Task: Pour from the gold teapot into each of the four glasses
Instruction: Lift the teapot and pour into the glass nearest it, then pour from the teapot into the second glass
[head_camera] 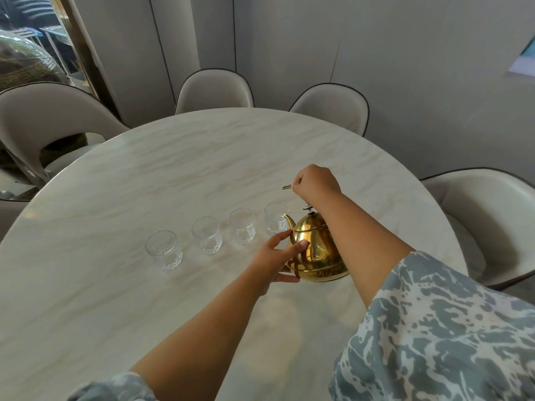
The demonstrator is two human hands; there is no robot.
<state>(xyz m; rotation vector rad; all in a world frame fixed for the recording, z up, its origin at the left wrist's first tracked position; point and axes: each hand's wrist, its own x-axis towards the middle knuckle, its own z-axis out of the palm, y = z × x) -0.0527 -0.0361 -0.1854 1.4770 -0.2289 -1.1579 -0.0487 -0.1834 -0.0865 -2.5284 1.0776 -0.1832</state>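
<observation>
Fingers of the right hand [317, 183] close around the handle of the shiny gold metal teapot [315, 253], near the round pale marble table's [173, 157] middle, while the left hand [275, 257] spreads against its side beside four clear glasses [223, 235].

Right sleeve [451, 337]: I see loose fabric, pale grey-blue with a white mottled print, like splashes; it ends above the elbow, so the forearm is bare.
Left sleeve [115, 387]: the same splashed grey-blue and white cloth (only a small piece shows at the bottom edge of my view).
Right hand [317, 182]: bare, no glove, no ring or watch that I can make out.
Left hand [273, 257]: bare as well; the thumbnail looks pale and unpainted, wrist bare.
</observation>
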